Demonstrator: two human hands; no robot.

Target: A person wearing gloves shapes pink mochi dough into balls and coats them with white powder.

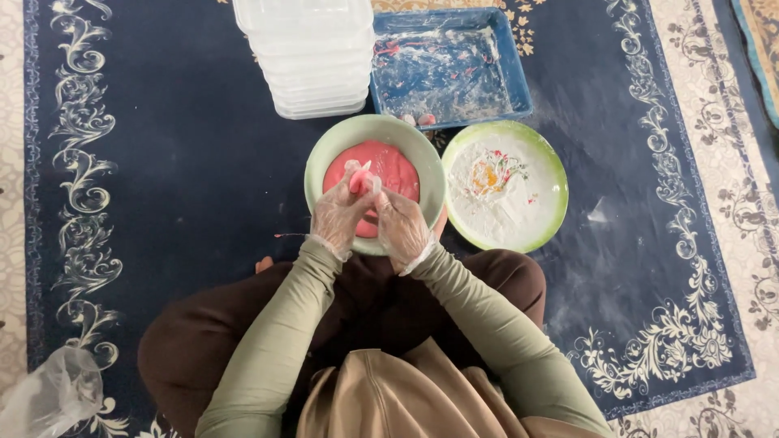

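Observation:
I sit cross-legged on a dark blue carpet. A green-rimmed bowl [324,154] in front of my knees holds pink dough [395,166]. Both hands wear thin clear plastic gloves. My left hand [341,212] and my right hand [400,225] meet above the bowl's near side. Together they pinch a small piece of pink dough [358,180] between the fingertips.
A green-rimmed plate [545,212] dusted with white flour lies right of the bowl. Behind it sits a floured blue tray [519,89], and a stack of clear plastic containers [312,53] stands at the back. A crumpled plastic bag [53,393] lies at the lower left.

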